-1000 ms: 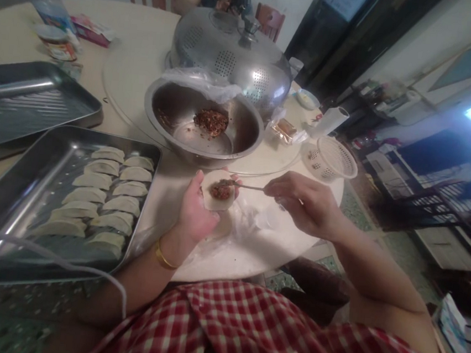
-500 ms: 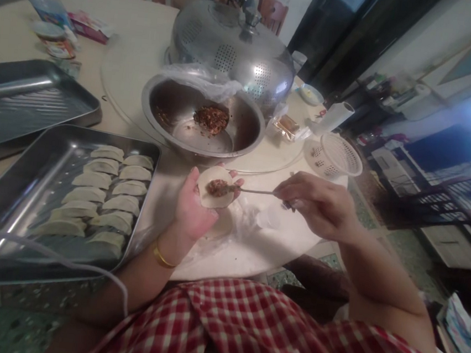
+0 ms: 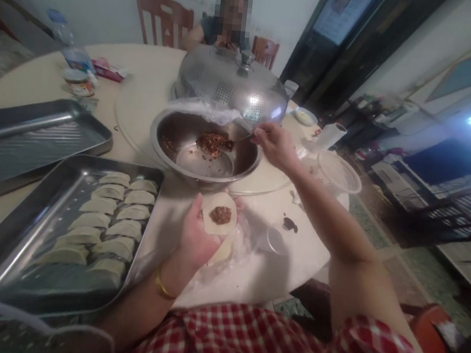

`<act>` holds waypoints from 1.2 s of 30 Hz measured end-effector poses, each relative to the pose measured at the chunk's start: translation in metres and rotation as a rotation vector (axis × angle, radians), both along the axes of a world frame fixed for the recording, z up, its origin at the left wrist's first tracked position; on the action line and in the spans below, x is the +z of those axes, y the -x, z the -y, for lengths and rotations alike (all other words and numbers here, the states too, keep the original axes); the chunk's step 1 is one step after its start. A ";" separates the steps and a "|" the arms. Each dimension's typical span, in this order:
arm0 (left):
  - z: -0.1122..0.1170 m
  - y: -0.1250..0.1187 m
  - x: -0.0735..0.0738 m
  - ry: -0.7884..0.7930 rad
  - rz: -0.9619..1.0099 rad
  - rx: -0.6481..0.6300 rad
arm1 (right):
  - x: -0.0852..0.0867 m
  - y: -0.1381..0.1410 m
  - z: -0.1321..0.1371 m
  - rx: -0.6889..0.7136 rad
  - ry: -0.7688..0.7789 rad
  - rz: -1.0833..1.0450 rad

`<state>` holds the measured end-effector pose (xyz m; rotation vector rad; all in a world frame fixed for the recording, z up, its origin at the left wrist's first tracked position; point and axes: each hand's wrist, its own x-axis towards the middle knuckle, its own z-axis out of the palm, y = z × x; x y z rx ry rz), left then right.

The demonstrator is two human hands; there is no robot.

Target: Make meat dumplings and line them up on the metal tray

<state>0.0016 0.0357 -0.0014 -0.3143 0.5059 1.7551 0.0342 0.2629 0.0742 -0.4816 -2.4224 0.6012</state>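
Note:
My left hand cradles a round dumpling wrapper in its palm, with the thumb and fingertips at the rim. A mound of meat filling sits in the middle of the wrapper. Above the right rim of the steel bowl, my right hand pinches the handle of a spoon. The spoon's head reaches down to the lump of filling in the bowl and is partly lost in it. More wrappers lie on the table under my left hand.
Left of the bowl, a metal tray holds several folded dumplings; another tray stands behind it. A large perforated steel lid is behind the bowl, a white basket to the right. Across the table sits a person.
My right hand has carried the spoon from the wrapper up to the bowl. The filling stays on the wrapper in my left hand. The view has tilted up, showing more of the person opposite.

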 end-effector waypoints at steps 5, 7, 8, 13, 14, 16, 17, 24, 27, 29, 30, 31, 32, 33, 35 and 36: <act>0.000 -0.001 0.001 0.014 0.022 0.008 | -0.005 0.059 -0.020 -0.082 -0.125 0.307; -0.001 -0.002 0.002 0.019 0.022 0.011 | -0.008 0.073 -0.023 -0.096 -0.166 0.361; -0.001 -0.002 0.002 0.019 0.021 0.010 | -0.011 0.078 -0.026 -0.110 -0.170 0.371; -0.001 -0.003 0.002 0.017 0.016 -0.001 | -0.013 0.091 -0.039 -0.230 -0.169 0.377; -0.001 -0.002 0.001 0.019 0.014 -0.001 | -0.010 0.086 -0.041 -0.249 -0.173 0.350; -0.001 -0.002 0.001 0.027 0.005 -0.004 | -0.004 0.060 -0.040 -0.264 -0.191 0.238; -0.001 -0.002 0.002 0.033 -0.005 -0.008 | -0.003 0.039 -0.038 -0.263 -0.205 0.148; 0.000 -0.015 0.007 0.024 -0.176 -0.050 | -0.038 -0.174 0.048 -0.266 -0.216 -0.125; 0.005 -0.031 0.011 0.045 -0.195 -0.120 | -0.072 -0.219 0.087 -0.283 -0.234 0.068; 0.011 -0.044 0.014 0.064 -0.178 -0.173 | -0.090 -0.226 0.097 -0.262 -0.209 0.218; 0.015 -0.050 0.015 0.072 -0.173 -0.191 | -0.097 -0.225 0.098 -0.250 -0.197 0.284; 0.018 -0.056 0.016 0.080 -0.172 -0.202 | -0.102 -0.222 0.097 -0.236 -0.188 0.340; 0.022 -0.061 0.016 0.088 -0.172 -0.205 | -0.104 -0.218 0.095 -0.224 -0.181 0.388; 0.025 -0.065 0.016 0.096 -0.173 -0.207 | -0.105 -0.212 0.092 -0.209 -0.176 0.430; 0.029 -0.071 0.014 0.113 -0.171 -0.204 | -0.105 -0.202 0.087 -0.173 -0.168 0.500; 0.030 -0.073 0.013 0.119 -0.168 -0.202 | -0.105 -0.198 0.084 -0.153 -0.164 0.529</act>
